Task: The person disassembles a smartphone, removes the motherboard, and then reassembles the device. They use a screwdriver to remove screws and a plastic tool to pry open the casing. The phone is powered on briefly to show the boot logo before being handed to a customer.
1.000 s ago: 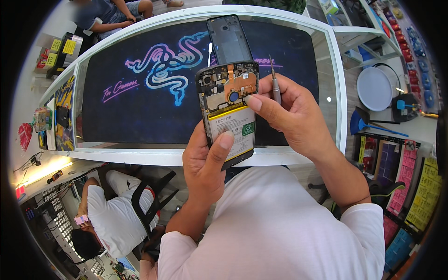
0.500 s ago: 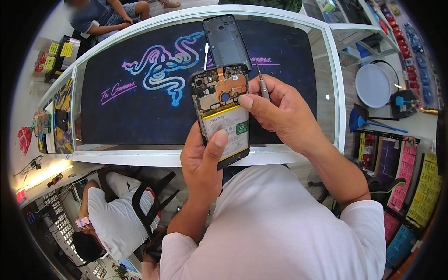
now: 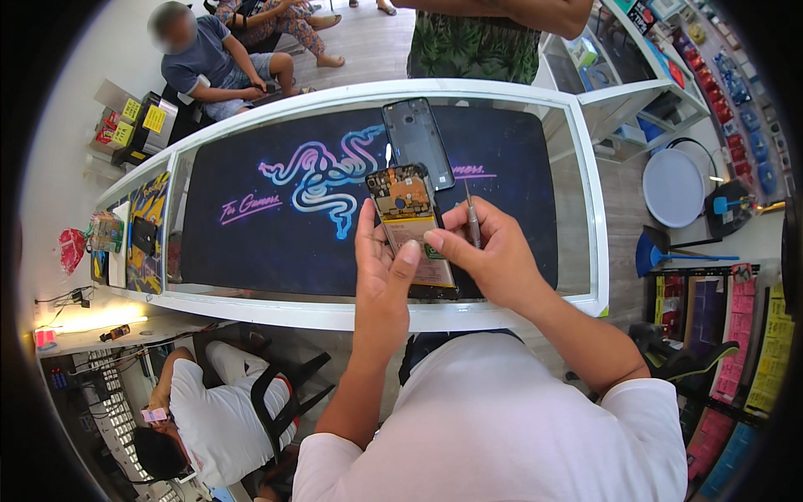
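An opened smartphone (image 3: pixel 410 216) tilts in my left hand (image 3: pixel 381 272), whose fingers run behind its left edge while the thumb lies over the battery. Its circuit board and copper-coloured film show at the top, with a yellow-edged battery (image 3: pixel 408 237) below. My right hand (image 3: pixel 498 251) keeps a slim grey screwdriver (image 3: pixel 474 224) between its fingers, tip pointing up and away. The right thumb rests at the phone's right edge, by a green label. Beyond the phone lies a dark back cover (image 3: pixel 421 140), with a thin white-tipped tool (image 3: pixel 388 154) beside it.
A black printed mat (image 3: pixel 251 259) covers the white-framed glass counter (image 3: pixel 276 314). Across it, one person (image 3: pixel 222 63) sits and another in a leafy garment (image 3: pixel 473 50) stands. A seated co-worker (image 3: pixel 222 418) is at left, near a black chair (image 3: pixel 288 393). Right of the counter stands a round pale stool (image 3: pixel 672 188).
The view has tilted up, showing more of the people beyond the counter. My right thumb has moved from the circuit board down to beside the battery. My left fingers have straightened somewhat.
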